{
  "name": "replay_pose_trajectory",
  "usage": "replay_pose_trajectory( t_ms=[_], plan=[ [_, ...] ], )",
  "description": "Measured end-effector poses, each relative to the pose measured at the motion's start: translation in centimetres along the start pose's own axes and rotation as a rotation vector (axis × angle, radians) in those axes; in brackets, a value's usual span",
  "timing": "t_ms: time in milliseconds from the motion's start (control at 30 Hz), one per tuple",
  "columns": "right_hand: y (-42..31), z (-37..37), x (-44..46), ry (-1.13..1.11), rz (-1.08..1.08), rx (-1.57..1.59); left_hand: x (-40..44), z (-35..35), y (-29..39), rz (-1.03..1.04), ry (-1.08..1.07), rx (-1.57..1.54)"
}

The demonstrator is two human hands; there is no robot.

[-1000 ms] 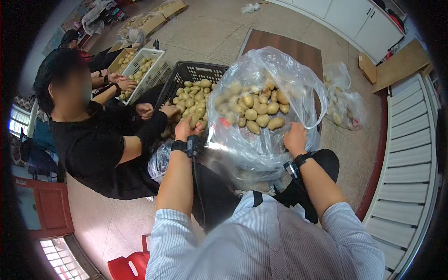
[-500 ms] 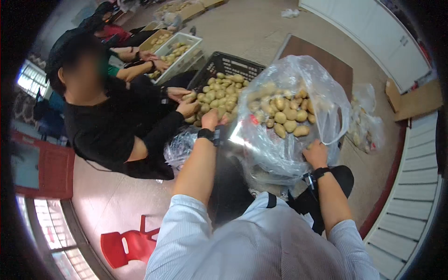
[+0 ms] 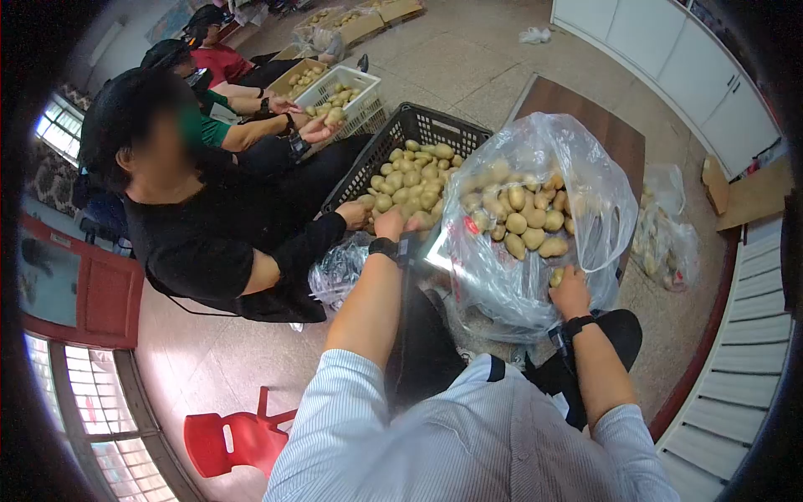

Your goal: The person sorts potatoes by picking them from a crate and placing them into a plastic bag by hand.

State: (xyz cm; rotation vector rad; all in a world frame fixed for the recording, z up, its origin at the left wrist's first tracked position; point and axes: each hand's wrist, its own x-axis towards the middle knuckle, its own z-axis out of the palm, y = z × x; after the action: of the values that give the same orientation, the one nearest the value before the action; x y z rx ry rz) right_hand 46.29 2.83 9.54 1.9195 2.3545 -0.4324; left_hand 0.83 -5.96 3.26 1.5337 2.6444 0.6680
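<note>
My left hand [image 3: 390,225] is down at the near edge of the black crate [image 3: 441,126], against the potatoes [image 3: 411,179] heaped inside; its fingertips are hidden. In my right hand [image 3: 572,295] is a small potato [image 3: 556,277], gripped at the near right side of a clear plastic bag [image 3: 545,134]. The bag gapes toward me, with several yellow-brown potatoes [image 3: 516,222] lying in it. To the left, a co-worker in black has a hand [image 3: 355,215] at the crate's left edge, close to my left hand.
A brown table [image 3: 604,134] extends behind the bag. More filled bags [image 3: 663,243] lie on the floor at right. A white crate of potatoes [image 3: 361,99] stands beyond the black one, near other seated people. A red chair [image 3: 238,442] is behind me at left.
The view has shifted slightly, showing more of the black crate. The co-worker's hand has moved lower at the crate edge. Another person now holds up a potato. My hands stay about where they were.
</note>
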Motion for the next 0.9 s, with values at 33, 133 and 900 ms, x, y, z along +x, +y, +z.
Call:
replay_pose_trajectory(
  t_ms=[33,133,900],
  plan=[
    [-0.1,0.2,-0.1,0.000,0.003,0.002,0.0,0.2,-0.1,-0.008,0.024,-0.045],
    [-0.4,0.6,-0.1,0.050,-0.011,0.001,-0.1,0.1,0.0,-0.044,0.079,-0.133],
    [-0.5,4.8,2.3,-0.152,-0.093,0.771,1.4,-1.4,2.9,0.151,-0.196,0.101]
  ],
)
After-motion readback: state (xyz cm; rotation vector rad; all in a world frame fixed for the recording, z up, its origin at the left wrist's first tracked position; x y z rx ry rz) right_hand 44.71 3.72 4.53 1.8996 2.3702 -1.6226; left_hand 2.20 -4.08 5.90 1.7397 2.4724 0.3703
